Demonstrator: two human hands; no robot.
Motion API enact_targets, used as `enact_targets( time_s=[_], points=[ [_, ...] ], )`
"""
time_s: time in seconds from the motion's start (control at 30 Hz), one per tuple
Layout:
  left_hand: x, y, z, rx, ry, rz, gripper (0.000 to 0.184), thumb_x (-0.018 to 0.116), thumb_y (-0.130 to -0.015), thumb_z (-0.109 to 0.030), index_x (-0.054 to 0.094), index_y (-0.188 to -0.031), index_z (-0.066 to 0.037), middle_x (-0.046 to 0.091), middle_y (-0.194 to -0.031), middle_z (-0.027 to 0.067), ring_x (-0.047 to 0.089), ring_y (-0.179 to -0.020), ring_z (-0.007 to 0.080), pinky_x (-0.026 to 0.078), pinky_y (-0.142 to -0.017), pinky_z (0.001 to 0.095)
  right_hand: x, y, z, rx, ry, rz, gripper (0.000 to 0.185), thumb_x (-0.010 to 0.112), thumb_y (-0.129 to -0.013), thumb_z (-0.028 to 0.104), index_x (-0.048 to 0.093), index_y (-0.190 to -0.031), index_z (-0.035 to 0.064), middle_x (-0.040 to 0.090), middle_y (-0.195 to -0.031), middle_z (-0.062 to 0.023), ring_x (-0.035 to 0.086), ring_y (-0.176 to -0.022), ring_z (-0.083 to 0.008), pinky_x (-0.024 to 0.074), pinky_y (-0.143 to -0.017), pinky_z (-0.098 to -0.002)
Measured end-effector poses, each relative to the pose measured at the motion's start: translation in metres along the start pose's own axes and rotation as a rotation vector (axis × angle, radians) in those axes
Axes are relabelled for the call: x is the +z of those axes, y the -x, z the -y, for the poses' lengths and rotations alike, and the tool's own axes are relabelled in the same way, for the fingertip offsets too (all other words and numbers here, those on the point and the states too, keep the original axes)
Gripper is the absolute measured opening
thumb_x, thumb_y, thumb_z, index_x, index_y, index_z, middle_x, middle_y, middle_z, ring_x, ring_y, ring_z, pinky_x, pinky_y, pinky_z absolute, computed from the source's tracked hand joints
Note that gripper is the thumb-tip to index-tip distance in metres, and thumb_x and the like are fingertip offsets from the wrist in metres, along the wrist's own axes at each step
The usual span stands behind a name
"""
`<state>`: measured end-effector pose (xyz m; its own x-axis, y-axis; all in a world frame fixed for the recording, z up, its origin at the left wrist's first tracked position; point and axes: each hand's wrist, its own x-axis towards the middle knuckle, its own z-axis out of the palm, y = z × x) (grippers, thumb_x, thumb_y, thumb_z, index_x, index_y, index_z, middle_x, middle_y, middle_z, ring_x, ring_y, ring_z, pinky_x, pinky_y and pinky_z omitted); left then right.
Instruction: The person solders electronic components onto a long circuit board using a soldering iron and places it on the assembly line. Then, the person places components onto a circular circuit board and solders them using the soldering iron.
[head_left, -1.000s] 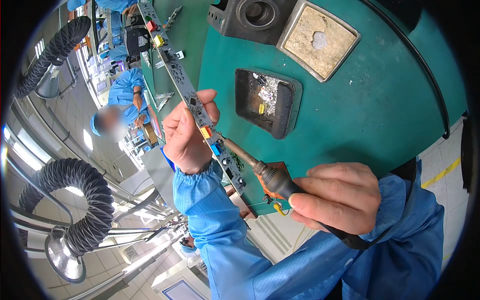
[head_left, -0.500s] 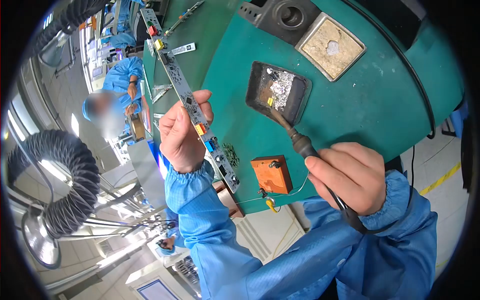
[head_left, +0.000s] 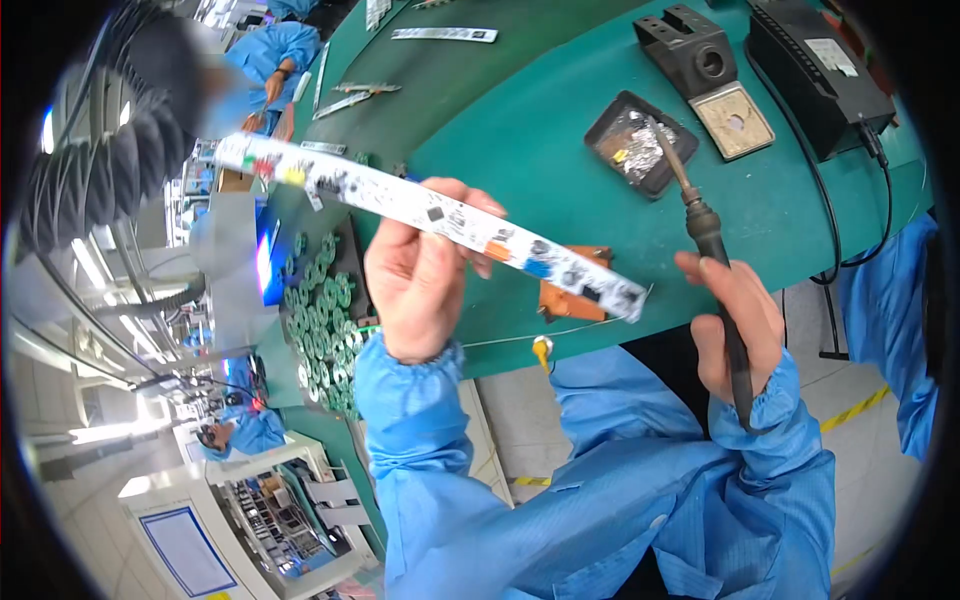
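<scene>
A long, narrow white circuit board (head_left: 390, 200) with red, yellow, orange and blue parts is pinched in my left hand (head_left: 425, 275), slanting down to the right and slightly blurred. My right hand (head_left: 735, 325) is wrapped round the dark handle of a soldering iron (head_left: 706, 225). The iron's metal tip points up and left, over the edge of a black tray (head_left: 600, 133) holding solder scraps and a yellow piece. Behind the board's right end lies an orange-brown block (head_left: 565, 300), partly covered by it.
An iron stand (head_left: 685, 50) with a framed sponge (head_left: 735, 122) stands beyond the tray, beside a black box (head_left: 820, 75) with cables. Several small round green boards (head_left: 325, 315) lie left of my left hand. A co-worker (head_left: 270, 65) sits at upper left.
The iron has moved from the board to the tray. The board has swung to a flatter slant. The view has shifted, bringing the black box and round green boards into sight.
</scene>
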<state>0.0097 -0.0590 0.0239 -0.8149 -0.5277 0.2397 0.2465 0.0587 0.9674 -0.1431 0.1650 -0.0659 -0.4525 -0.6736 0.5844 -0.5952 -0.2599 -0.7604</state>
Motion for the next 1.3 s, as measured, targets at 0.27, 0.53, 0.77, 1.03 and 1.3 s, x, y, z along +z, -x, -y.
enact_targets(
  time_s=[0.27, 0.53, 0.77, 1.03, 1.3],
  points=[
    [0.008, 0.055, 0.003, 0.146, 0.121, -0.178, 0.037, 0.056, -0.093, -0.019, 0.044, -0.117, 0.006, 0.054, -0.113, 0.0267, 0.061, -0.081, 0.0235, 0.052, -0.064, 0.0327, 0.028, -0.009, 0.033, -0.126, -0.04, -0.093, 0.049, 0.075, -0.075, 0.009, 0.051, -0.117, 0.0002, 0.057, -0.112, -0.0275, 0.059, -0.102, -0.0393, 0.048, -0.084, -0.0448],
    [0.006, 0.067, 0.022, 0.148, 0.052, -0.154, 0.039, 0.062, -0.09, -0.022, 0.046, -0.118, 0.001, 0.057, -0.112, 0.0267, 0.062, -0.081, 0.0211, 0.053, -0.071, 0.0333, 0.035, 0.001, 0.017, -0.108, 0.032, -0.12, 0.063, 0.071, -0.081, 0.01, 0.036, -0.133, 0.0112, 0.047, -0.126, -0.0317, 0.053, -0.114, -0.04, 0.0439, -0.094, -0.0494],
    [0.01, 0.067, 0.032, 0.158, 0.122, -0.103, 0.033, 0.061, -0.09, -0.016, 0.048, -0.115, 0.0, 0.059, -0.11, 0.0262, 0.063, -0.091, 0.0262, 0.054, -0.077, 0.037, 0.038, -0.002, 0.01, -0.126, 0.037, -0.071, 0.068, 0.07, -0.077, -0.003, 0.036, -0.133, 0.0153, 0.05, -0.123, -0.0309, 0.057, -0.108, -0.0403, 0.0455, -0.091, -0.0493],
    [0.01, 0.064, 0.04, 0.171, 0.083, -0.058, 0.035, 0.062, -0.089, -0.016, 0.046, -0.116, -0.001, 0.058, -0.111, 0.0254, 0.06, -0.098, 0.0283, 0.052, -0.08, 0.038, 0.037, -0.007, 0.006, -0.133, 0.053, -0.036, 0.071, 0.07, -0.073, -0.01, 0.038, -0.13, 0.0173, 0.058, -0.113, -0.029, 0.06, -0.101, -0.0384, 0.0507, -0.079, -0.044],
    [0.009, 0.063, 0.04, 0.086, 0.111, -0.093, 0.03, 0.06, -0.09, -0.016, 0.049, -0.114, -0.001, 0.06, -0.11, 0.0259, 0.061, -0.103, 0.0307, 0.053, -0.083, 0.0407, 0.035, -0.007, 0.01, -0.149, 0.071, -0.03, 0.07, 0.071, -0.074, -0.007, 0.037, -0.131, 0.0181, 0.059, -0.108, -0.0275, 0.062, -0.095, -0.0359, 0.0525, -0.072, -0.039]
  ],
)
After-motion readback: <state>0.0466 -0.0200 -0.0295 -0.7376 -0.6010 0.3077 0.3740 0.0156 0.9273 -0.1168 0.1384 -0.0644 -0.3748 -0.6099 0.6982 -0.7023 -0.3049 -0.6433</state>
